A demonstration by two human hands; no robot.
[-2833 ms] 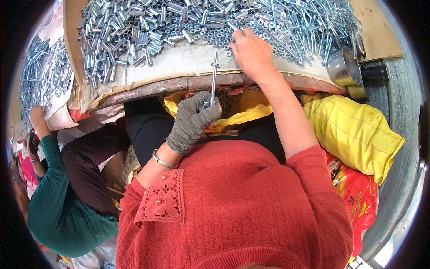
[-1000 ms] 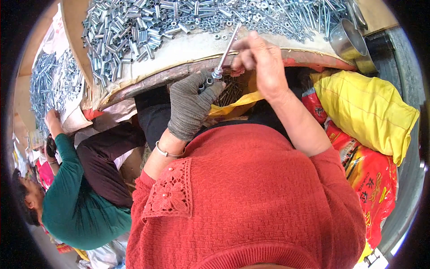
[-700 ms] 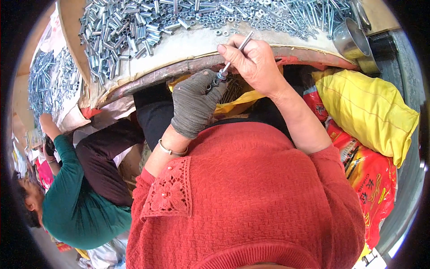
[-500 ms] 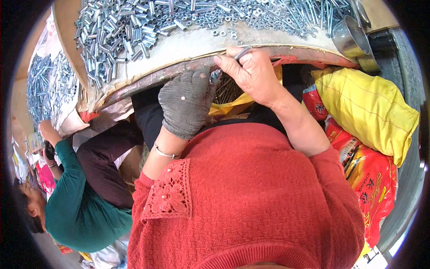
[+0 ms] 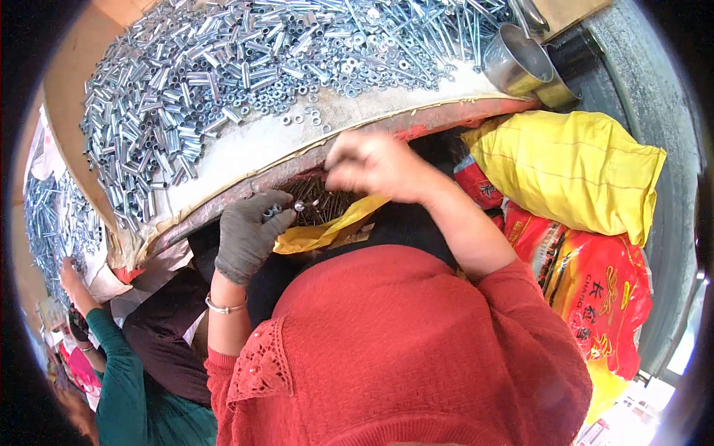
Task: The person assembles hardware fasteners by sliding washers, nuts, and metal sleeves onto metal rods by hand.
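Observation:
My left hand (image 5: 251, 232), in a dark grey knitted glove, is closed on several small metal fasteners (image 5: 273, 212). Their rounded ends stick out between thumb and fingers, and a shiny one (image 5: 300, 206) shows at the thumb tip. Bare and smeared by motion, my right hand (image 5: 379, 165) is over the table's near edge with its fingers bent; whether anything is in it cannot be made out. Below and between both hands, an open yellow sack (image 5: 327, 234) holds many thin brownish metal rods or bolts (image 5: 327, 202).
Metal sleeves (image 5: 178, 97), washers (image 5: 357, 67) and long bolts (image 5: 461, 26) cover the cloth-topped table (image 5: 253, 145). A metal cup (image 5: 520, 59) stands at its right end. Yellow (image 5: 573, 171) and red (image 5: 595, 282) sacks lie at right. A co-worker in a green sleeve (image 5: 119, 357) sits at left.
My left hand has moved down and left, away from my right hand. The metal sleeve that showed in my right hand is no longer visible. The whole view has shifted.

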